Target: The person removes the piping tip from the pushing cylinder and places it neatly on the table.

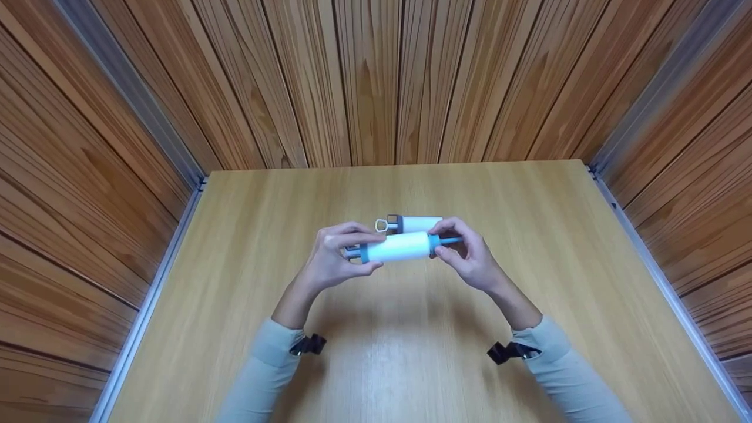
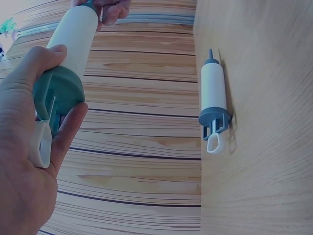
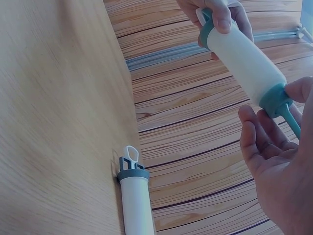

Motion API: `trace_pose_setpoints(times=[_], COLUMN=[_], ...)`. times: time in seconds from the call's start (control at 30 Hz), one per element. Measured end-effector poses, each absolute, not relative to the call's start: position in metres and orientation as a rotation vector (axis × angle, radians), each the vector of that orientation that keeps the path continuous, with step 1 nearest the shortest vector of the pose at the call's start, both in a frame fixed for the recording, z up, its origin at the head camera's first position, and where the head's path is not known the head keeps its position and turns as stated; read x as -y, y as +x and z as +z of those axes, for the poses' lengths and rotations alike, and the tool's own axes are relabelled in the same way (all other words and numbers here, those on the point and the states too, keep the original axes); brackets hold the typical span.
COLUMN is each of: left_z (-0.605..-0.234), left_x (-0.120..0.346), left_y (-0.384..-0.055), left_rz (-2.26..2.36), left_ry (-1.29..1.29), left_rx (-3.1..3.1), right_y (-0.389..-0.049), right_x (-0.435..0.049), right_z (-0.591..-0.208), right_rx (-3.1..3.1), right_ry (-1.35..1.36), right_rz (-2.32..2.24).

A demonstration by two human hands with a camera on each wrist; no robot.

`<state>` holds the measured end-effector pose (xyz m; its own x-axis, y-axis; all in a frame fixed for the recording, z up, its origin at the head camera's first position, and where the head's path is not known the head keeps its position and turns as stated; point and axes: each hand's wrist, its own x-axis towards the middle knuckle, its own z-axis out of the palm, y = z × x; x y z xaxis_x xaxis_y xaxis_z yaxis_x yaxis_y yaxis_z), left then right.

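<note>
Held level above the table in both hands is an icing syringe with a white barrel, teal end caps and a thin teal nozzle pointing right. My left hand grips its handle end, thumb and fingers on opposite sides; in the left wrist view the white pull ring lies against the palm. At the other end, my right hand pinches the teal nozzle cap between thumb and fingers. Behind it, a second icing syringe with grey-blue caps lies on the table, its ring toward the left.
The wooden table is enclosed by wood-plank walls at the back and both sides. Metal rails run along the table's side edges. Black wrist-camera mounts sit at both cuffs.
</note>
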<state>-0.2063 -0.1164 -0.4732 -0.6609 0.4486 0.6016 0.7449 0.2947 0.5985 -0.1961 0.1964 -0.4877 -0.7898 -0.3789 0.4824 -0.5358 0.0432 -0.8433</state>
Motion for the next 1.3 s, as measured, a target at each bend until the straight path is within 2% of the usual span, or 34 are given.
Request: trace_pose_setpoints(times=[0.53, 1.3], left_z=[-0.4742, -0.4737], left_x=[0.1164, 0.1179], left_y=[-0.207, -0.2061], left_rz=[-1.339, -1.337], left_ry=[-1.067, -1.076], left_rx=[2.25, 2.249], right_y=[-0.1975, -0.1964], right_x=[-0.1948, -0.1955], right_z=[-0.4868, -0.4885], right_rx=[2.274, 2.172], right_ry=[0.85, 0.952], right_rz=[1.81, 1.856])
